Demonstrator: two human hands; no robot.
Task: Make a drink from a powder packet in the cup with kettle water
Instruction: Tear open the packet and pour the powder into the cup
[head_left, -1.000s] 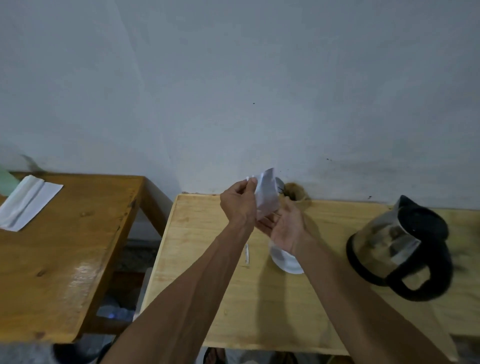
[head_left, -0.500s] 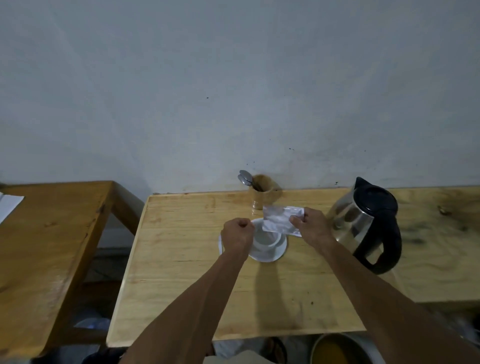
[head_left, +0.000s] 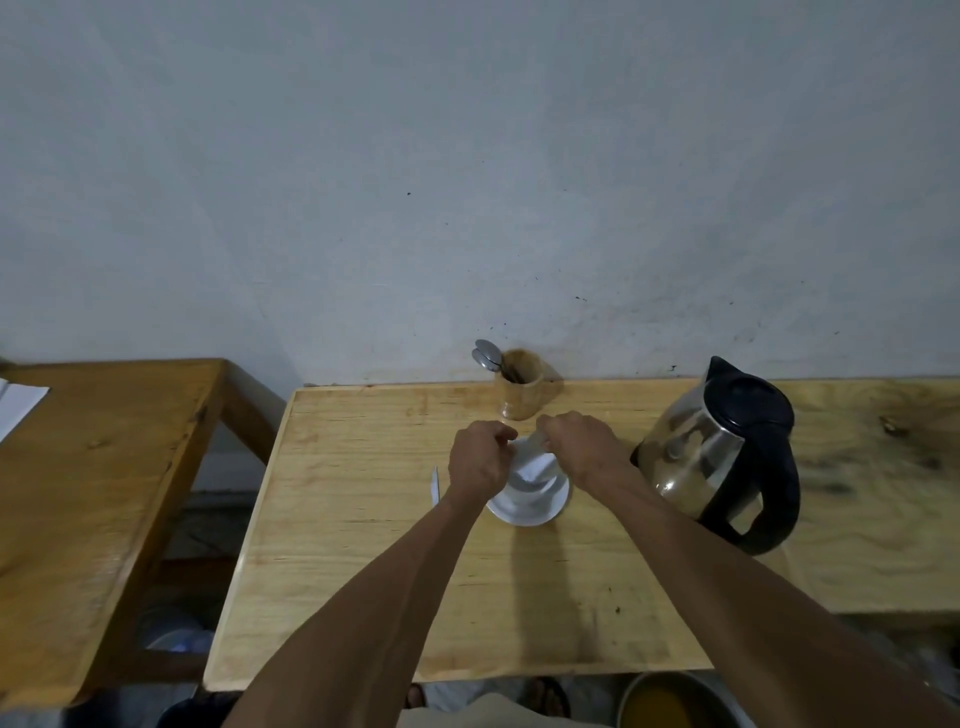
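A white powder packet (head_left: 532, 457) is tilted mouth-down over the white cup (head_left: 530, 487), which stands on a white saucer (head_left: 524, 512). My left hand (head_left: 478, 462) and my right hand (head_left: 582, 447) both pinch the packet's upper end, one on each side, just above the cup. The hands hide the cup's rim and inside. A steel kettle (head_left: 722, 457) with a black lid and handle stands to the right of the cup. A small torn white strip (head_left: 435, 486) lies on the table left of the saucer.
A wooden holder (head_left: 519, 389) with a metal spoon (head_left: 487, 354) stands behind the cup against the wall. The pale wooden table (head_left: 363, 545) has a darker table (head_left: 104, 467) on its left with white paper at its edge. A round yellow-filled vessel (head_left: 670, 701) sits below the front edge.
The packet, held up high a second ago, came down to the cup and is now tipped over it. My left hand has rejoined the packet. The view dropped toward the table.
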